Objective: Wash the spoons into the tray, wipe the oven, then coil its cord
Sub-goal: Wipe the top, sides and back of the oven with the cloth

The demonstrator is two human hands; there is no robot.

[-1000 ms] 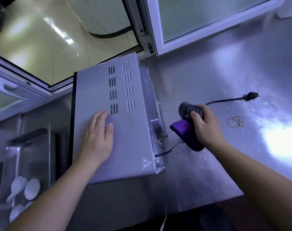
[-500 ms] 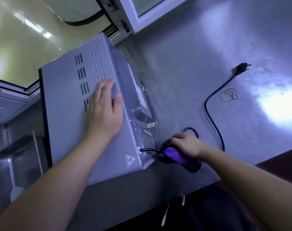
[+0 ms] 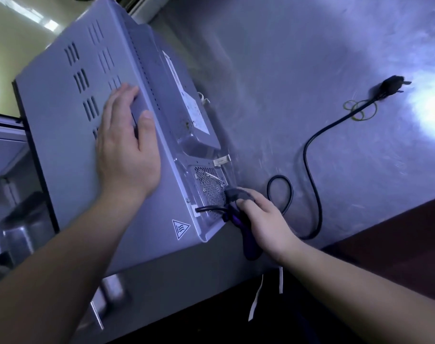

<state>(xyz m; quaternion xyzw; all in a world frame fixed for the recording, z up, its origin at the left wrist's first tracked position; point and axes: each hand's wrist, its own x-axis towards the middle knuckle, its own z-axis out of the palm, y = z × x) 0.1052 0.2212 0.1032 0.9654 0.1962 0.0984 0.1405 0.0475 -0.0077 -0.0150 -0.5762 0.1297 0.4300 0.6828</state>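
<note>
Grey metal oven (image 3: 62, 115) sits on the steel counter (image 3: 298, 58), back panel turned toward the right hand. Slotted vents on the upper face, hot-surface sticker (image 3: 180, 228) at the near corner, white label (image 3: 190, 105) and round mesh vent (image 3: 207, 184) on the back.

Black cord (image 3: 313, 170) exits the back low by the mesh, passes at the right hand, makes one small loop on the counter, then a wide bend out to the plug (image 3: 393, 86). Uncoiled. Near the plug it crosses yellow rubber bands (image 3: 360, 112).

Left hand (image 3: 127, 147) lies flat on the oven's upper face, fingers straight and together, thumb at the rear edge.

Right hand (image 3: 266, 224) is clenched round a purple cloth (image 3: 243, 234), pressing it against the back panel at the mesh, right where the cord comes out.
</note>
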